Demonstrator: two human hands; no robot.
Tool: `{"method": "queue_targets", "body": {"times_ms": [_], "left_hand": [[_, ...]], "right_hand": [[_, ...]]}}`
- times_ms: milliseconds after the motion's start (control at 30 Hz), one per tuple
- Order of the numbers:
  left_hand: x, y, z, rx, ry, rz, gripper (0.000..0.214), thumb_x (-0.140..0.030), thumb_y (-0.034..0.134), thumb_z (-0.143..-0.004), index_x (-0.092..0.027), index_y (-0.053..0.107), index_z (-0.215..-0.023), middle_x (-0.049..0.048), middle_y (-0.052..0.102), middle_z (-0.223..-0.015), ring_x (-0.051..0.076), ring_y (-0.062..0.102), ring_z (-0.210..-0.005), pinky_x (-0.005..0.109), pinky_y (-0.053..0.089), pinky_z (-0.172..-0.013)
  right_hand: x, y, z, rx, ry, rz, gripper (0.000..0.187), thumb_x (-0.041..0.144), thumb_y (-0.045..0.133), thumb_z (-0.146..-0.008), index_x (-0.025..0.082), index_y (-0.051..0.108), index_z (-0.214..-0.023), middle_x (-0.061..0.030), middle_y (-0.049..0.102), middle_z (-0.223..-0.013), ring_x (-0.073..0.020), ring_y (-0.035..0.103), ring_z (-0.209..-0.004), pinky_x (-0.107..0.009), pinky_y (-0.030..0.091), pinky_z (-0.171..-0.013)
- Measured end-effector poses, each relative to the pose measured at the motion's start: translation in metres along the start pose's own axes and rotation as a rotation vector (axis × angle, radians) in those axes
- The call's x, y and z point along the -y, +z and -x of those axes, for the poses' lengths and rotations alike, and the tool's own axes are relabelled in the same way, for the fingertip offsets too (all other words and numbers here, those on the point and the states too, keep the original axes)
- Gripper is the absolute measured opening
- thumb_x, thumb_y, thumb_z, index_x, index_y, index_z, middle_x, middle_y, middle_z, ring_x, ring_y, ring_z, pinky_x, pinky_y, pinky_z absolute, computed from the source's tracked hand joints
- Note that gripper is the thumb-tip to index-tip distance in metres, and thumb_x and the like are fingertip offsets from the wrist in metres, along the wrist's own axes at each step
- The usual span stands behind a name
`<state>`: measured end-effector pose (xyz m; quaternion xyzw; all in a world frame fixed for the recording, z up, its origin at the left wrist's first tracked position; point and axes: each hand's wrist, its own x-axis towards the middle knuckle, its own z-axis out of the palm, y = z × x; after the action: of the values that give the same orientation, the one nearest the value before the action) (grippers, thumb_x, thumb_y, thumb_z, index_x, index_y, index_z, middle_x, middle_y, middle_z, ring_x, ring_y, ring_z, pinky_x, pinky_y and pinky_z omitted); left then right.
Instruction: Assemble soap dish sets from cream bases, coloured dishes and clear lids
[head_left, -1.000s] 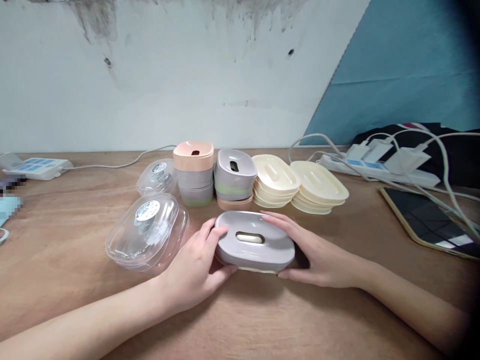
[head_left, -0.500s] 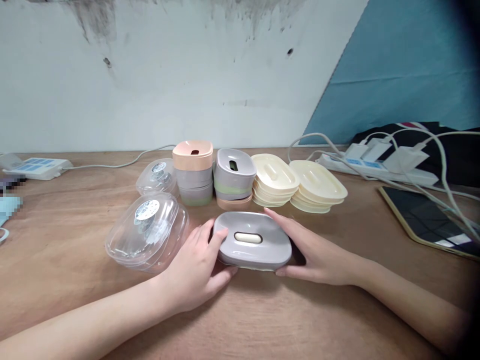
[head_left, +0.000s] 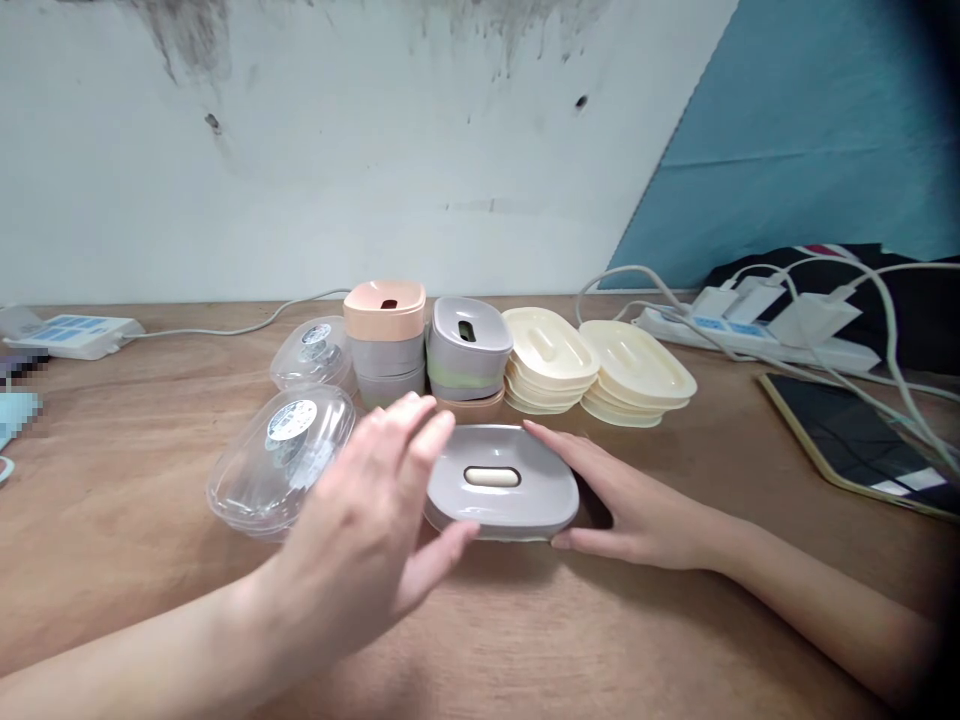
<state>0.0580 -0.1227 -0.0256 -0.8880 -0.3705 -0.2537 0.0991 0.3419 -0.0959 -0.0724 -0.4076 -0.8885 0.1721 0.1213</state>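
Observation:
A grey soap box (head_left: 501, 482) with a cream oval showing through its top slot lies on the wooden table (head_left: 525, 640) in front of me. My right hand (head_left: 634, 505) rests against the box's right side, fingers and thumb cupped around its edge. My left hand (head_left: 367, 530) hovers just left of the box, lifted off it, fingers stretched out and together, thumb near the box's front left corner. Stacked clear plastic lids (head_left: 279, 460) lie just beyond my left hand.
Behind the box stand a second clear lid stack (head_left: 315, 352), a peach-topped stack of boxes (head_left: 385, 342), a grey-topped stack (head_left: 466, 358) and two piles of cream trays (head_left: 596, 370). Power strips (head_left: 750, 325) with cables and a tablet (head_left: 855, 440) lie right; another strip (head_left: 71, 335) lies far left.
My left hand has let go of the box's left side and risen, fingers straightened. The right hand stays on the box, which has settled flat and shifted slightly left.

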Motion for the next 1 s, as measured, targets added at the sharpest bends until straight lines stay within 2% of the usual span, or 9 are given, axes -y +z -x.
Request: {"method": "queue_targets", "body": {"times_ms": [67, 100, 200, 267, 333, 467, 633, 900, 1000], "left_hand": [[0.011, -0.022, -0.007, -0.049, -0.09, -0.184, 0.037, -0.036, 0.044, -0.09, -0.012, 0.043, -0.117, 0.0167, 0.053, -0.115, 0.032, 0.052, -0.108, 0.047, 0.045, -0.091], [0.019, -0.031, -0.01, 0.007, -0.155, -0.259, 0.033, -0.039, 0.043, -0.089, -0.013, 0.048, -0.11, 0.0149, 0.056, -0.108, 0.032, 0.056, -0.099, 0.047, 0.047, -0.085], [0.041, -0.044, -0.013, 0.299, -0.364, -0.403, 0.035, -0.043, 0.037, -0.091, -0.012, 0.055, -0.093, 0.013, 0.057, -0.088, 0.032, 0.06, -0.08, 0.044, 0.05, -0.068], [0.051, -0.042, -0.014, 0.488, -0.451, -0.451, 0.039, -0.043, 0.035, -0.091, -0.011, 0.056, -0.091, 0.0148, 0.056, -0.086, 0.034, 0.06, -0.081, 0.041, 0.05, -0.06], [0.057, -0.039, -0.013, 0.596, -0.479, -0.465, 0.043, -0.045, 0.034, -0.09, -0.009, 0.057, -0.095, 0.0175, 0.055, -0.091, 0.037, 0.059, -0.086, 0.04, 0.05, -0.056], [0.061, -0.038, -0.011, 0.639, -0.541, -0.44, 0.06, -0.057, 0.027, -0.088, -0.009, 0.056, -0.109, 0.0214, 0.054, -0.1, 0.04, 0.057, -0.092, 0.045, 0.049, -0.061], [0.062, -0.044, -0.01, 0.739, -0.693, -0.385, 0.078, -0.07, 0.02, -0.082, -0.015, 0.039, -0.133, 0.024, 0.052, -0.109, 0.039, 0.062, -0.078, 0.046, 0.046, -0.061], [0.061, -0.048, -0.017, 0.773, -0.718, -0.397, 0.069, -0.063, 0.022, -0.085, -0.011, 0.04, -0.126, 0.0209, 0.055, -0.105, 0.037, 0.063, -0.082, 0.044, 0.047, -0.065], [0.061, -0.049, -0.013, 0.717, -0.637, -0.426, 0.074, -0.064, 0.018, -0.087, -0.007, 0.037, -0.131, 0.0229, 0.057, -0.105, 0.036, 0.064, -0.077, 0.044, 0.048, -0.062]], "right_hand": [[-0.002, 0.001, 0.0, 0.002, -0.002, -0.001, 0.092, 0.048, 0.059, -0.079, 0.023, 0.002, -0.147, -0.0137, 0.031, -0.148, -0.0323, 0.037, -0.13, -0.047, 0.039, -0.102], [-0.003, 0.002, 0.0, 0.002, -0.001, -0.002, 0.092, 0.048, 0.059, -0.079, 0.023, 0.002, -0.147, -0.0134, 0.032, -0.148, -0.0323, 0.037, -0.13, -0.047, 0.039, -0.102], [-0.003, 0.002, 0.001, 0.003, 0.006, -0.004, 0.092, 0.049, 0.059, -0.079, 0.024, 0.002, -0.147, -0.0129, 0.032, -0.148, -0.032, 0.037, -0.13, -0.047, 0.039, -0.102], [-0.002, 0.001, 0.001, 0.015, 0.017, -0.003, 0.092, 0.05, 0.058, -0.079, 0.023, 0.003, -0.147, -0.0132, 0.032, -0.148, -0.0318, 0.037, -0.13, -0.048, 0.039, -0.102], [0.001, -0.001, 0.0, 0.028, 0.028, -0.005, 0.092, 0.05, 0.058, -0.079, 0.021, 0.004, -0.147, -0.014, 0.032, -0.148, -0.0321, 0.037, -0.13, -0.048, 0.039, -0.102], [0.003, -0.003, -0.002, 0.037, 0.048, -0.004, 0.092, 0.05, 0.058, -0.079, 0.019, 0.006, -0.148, -0.0153, 0.032, -0.147, -0.0329, 0.036, -0.131, -0.048, 0.038, -0.102], [0.001, -0.002, -0.002, 0.035, 0.036, 0.009, 0.092, 0.05, 0.058, -0.079, 0.019, 0.005, -0.147, -0.0153, 0.031, -0.148, -0.0321, 0.037, -0.131, -0.048, 0.039, -0.102], [0.003, -0.003, -0.001, 0.029, 0.035, -0.004, 0.092, 0.05, 0.058, -0.078, 0.018, 0.006, -0.148, -0.0156, 0.033, -0.147, -0.0325, 0.038, -0.13, -0.048, 0.039, -0.102], [0.002, -0.003, 0.0, 0.023, 0.026, -0.012, 0.093, 0.05, 0.058, -0.078, 0.02, 0.006, -0.148, -0.0152, 0.033, -0.147, -0.0335, 0.038, -0.13, -0.048, 0.038, -0.102]]}}
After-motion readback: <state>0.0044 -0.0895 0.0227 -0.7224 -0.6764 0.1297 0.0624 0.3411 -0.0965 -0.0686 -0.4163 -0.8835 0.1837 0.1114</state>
